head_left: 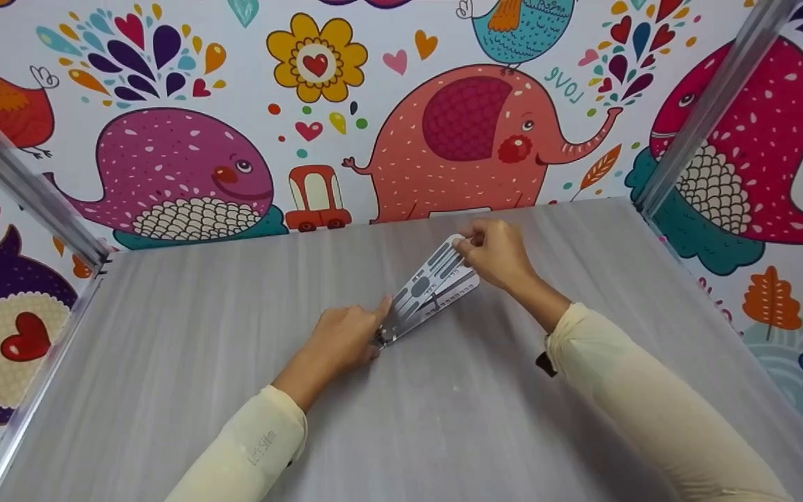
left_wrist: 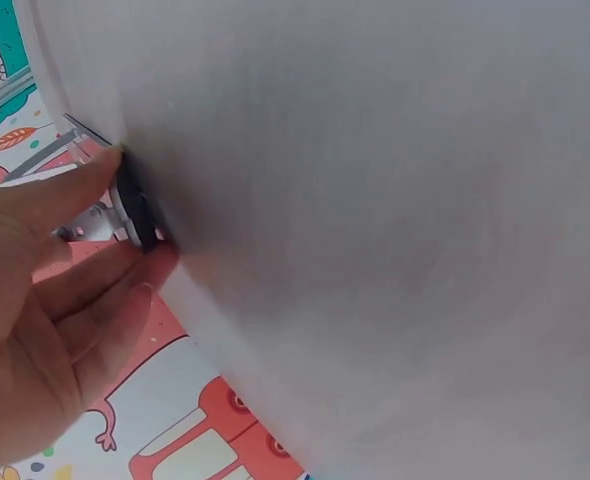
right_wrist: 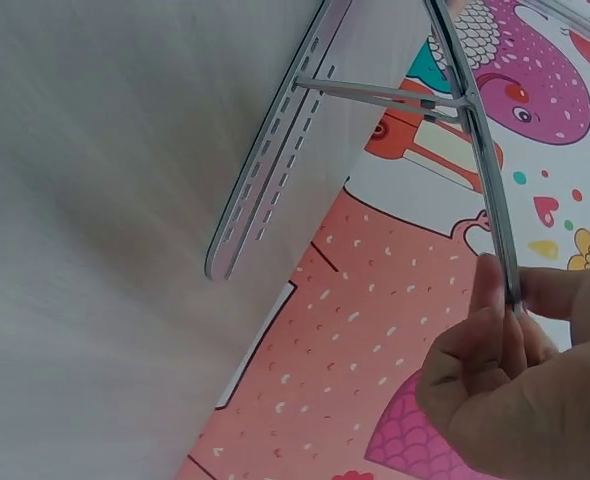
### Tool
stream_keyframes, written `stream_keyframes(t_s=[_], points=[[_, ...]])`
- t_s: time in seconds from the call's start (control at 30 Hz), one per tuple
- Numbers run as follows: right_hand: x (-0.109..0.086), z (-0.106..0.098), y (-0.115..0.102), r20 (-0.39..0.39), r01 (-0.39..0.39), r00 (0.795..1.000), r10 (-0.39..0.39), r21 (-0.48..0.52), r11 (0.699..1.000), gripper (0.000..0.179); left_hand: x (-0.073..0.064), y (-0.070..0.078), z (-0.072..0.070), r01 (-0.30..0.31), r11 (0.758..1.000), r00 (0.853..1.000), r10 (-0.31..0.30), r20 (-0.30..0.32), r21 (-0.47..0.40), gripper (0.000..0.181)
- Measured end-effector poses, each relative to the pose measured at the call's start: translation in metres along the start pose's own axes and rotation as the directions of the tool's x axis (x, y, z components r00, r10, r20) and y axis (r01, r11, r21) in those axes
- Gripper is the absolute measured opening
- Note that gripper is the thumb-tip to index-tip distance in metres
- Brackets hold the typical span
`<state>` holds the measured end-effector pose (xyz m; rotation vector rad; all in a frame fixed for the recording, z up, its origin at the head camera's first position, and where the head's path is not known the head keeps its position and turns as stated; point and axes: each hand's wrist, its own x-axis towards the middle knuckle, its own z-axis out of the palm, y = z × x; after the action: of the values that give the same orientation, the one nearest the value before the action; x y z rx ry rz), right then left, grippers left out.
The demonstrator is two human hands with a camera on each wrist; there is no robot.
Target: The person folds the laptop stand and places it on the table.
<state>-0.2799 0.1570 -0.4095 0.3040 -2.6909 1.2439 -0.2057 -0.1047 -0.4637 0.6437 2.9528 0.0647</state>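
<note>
A folding metal stand with slotted plates is in the middle of the table, partly unfolded into a narrow V. My left hand grips its hinged end; in the left wrist view, thumb and fingers sit on either side of the dark rounded end. At the far end, my right hand pinches the tip of the raised upper plate between thumb and fingers. The lower plate lies along the table, its free end apart from the right hand. A thin strut links the two plates.
The grey wood-grain table extends around both hands. Behind it stands a wall printed with cartoon animals. Metal corner posts rise at the back left and back right.
</note>
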Motion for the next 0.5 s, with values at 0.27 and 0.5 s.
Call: stream_keyframes(t_s=[0.27, 0.5], points=[[0.001, -0.003, 0.038, 0.143, -0.084, 0.987, 0.072, 0.077, 0.994, 0.041, -0.011, 0.014, 0.008, 0.116, 0.993, 0.974, -0.115, -0.194, -0.004, 0.068], [0.016, 0.007, 0.073, 0.359, 0.088, 0.933, -0.002, -0.223, 0.971, 0.053, -0.017, 0.033, 0.016, 0.213, 0.977, 0.926, -0.192, -0.325, 0.03, 0.044]])
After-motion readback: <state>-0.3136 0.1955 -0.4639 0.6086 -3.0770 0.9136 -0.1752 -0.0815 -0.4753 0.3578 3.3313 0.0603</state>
